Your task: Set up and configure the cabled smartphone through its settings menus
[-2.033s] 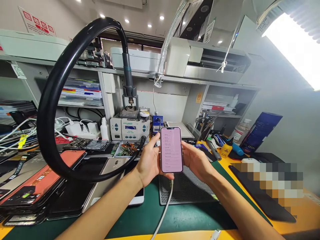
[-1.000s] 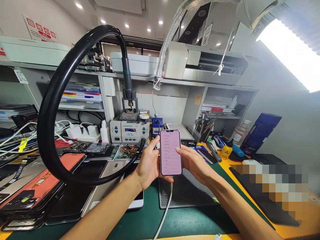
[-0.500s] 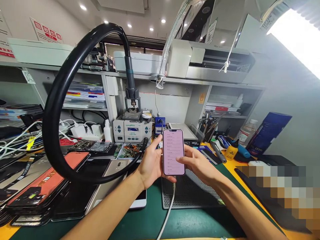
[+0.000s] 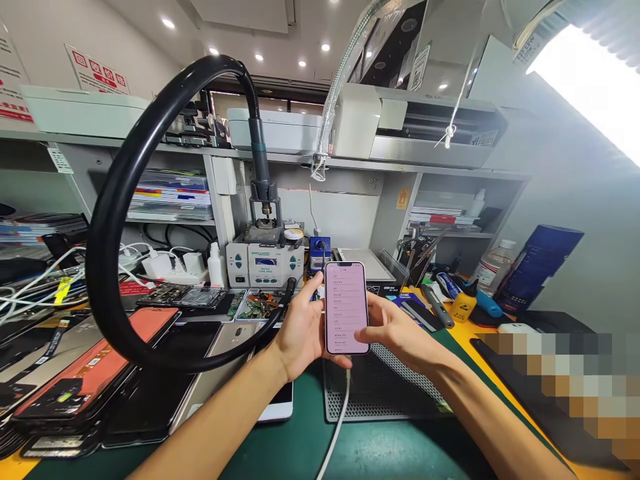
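An upright smartphone (image 4: pixel 346 300) shows a pinkish-white list with lines of small text. My left hand (image 4: pixel 304 330) grips it from the left side, thumb along the edge and a fingertip showing below the bottom. On the right, my right hand (image 4: pixel 393 327) has its thumb over the lower part of the screen, while its other fingers reach behind the right edge. From the phone's bottom hangs a white cable (image 4: pixel 340 417), running down to the front of the bench. Beneath the hands lies a dark perforated mat (image 4: pixel 360 407) on the green bench mat (image 4: pixel 390 450).
A thick black hose (image 4: pixel 97 233) loops at left, above several phones, including one with a red back (image 4: pixel 150 323). Behind stand a hot-air station (image 4: pixel 265 263) and a tray of small parts (image 4: pixel 257 303). A yellow bottle (image 4: pixel 463 303) and blue roll (image 4: pixel 537 267) stand right.
The list on the screen now shows different lines. My right thumb has moved slightly down the screen. My left hand keeps its grip on the phone.
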`<state>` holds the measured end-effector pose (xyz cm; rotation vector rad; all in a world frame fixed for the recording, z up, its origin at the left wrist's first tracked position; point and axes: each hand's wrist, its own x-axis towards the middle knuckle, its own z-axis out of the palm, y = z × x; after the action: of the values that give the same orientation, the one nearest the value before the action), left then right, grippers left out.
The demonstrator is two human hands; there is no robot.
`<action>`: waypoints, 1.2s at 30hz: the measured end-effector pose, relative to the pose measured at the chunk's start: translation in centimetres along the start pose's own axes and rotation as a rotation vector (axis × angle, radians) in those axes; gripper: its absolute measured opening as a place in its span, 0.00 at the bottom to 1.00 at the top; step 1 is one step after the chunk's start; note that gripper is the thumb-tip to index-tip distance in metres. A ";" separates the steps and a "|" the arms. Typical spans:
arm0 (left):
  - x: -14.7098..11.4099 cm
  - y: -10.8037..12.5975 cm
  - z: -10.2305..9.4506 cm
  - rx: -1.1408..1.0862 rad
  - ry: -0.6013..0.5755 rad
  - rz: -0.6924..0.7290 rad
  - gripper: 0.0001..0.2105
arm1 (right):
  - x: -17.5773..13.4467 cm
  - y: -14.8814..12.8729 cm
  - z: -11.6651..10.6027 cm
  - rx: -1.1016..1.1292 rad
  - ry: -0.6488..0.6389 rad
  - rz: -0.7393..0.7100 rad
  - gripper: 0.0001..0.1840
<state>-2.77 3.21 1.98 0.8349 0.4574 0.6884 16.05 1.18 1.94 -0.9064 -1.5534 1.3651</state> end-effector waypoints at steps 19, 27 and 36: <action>0.1 0.0 -0.1 -0.030 0.050 -0.059 0.38 | 0.5 0.8 0.2 0.080 0.080 0.076 0.22; 0.1 0.0 -0.1 -0.020 0.062 -0.068 0.39 | 0.3 0.5 0.2 0.033 0.042 0.035 0.26; 0.2 0.1 -0.1 0.010 0.139 -0.107 0.41 | 0.2 1.0 0.9 0.042 0.060 0.040 0.25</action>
<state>-2.72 3.40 2.01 0.7693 0.6271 0.6478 15.12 1.14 0.94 -0.9487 -1.4630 1.3809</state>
